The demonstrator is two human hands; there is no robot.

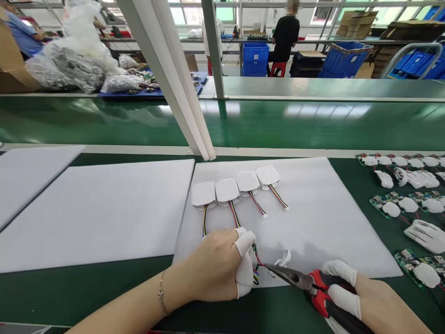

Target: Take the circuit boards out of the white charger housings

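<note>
Our left hand (pixel 222 266) sits at the near edge of the white sheet (pixel 313 222), curled, its capped fingertips (pixel 245 241) pinched on a bundle of coloured wires (pixel 256 273). What hangs on those wires is hidden behind the hand. Our right hand (pixel 358 297) comes in from the near right corner of the worktop (pixel 86 287), closed around the red-and-black grips of the pliers (pixel 306 280). The pliers' nose points left, and its tip meets the wires just beside our left fingertips. We cannot tell whether the nose is nipping a wire or only touching it. A small white piece (pixel 285 256) lies on the sheet just beyond the nose.

Farther back on the same sheet, four white pads (pixel 236 185) lie in a row that slants toward the far edge, each touching or almost touching the next. Each trails a short coloured lead toward us.

A second sheet (pixel 97 208) lies to the left of the first, with a third (pixel 31 171) at the far left edge. Along the right edge of the worktop lie rows of green boards (pixel 403 204) with white parts. Beyond the far edge runs a green belt (pixel 278 120), crossed by a slanted white post (pixel 174 79). Behind it stand blue bins (pixel 255 58), and a person in black (pixel 285 35) is sitting.
</note>
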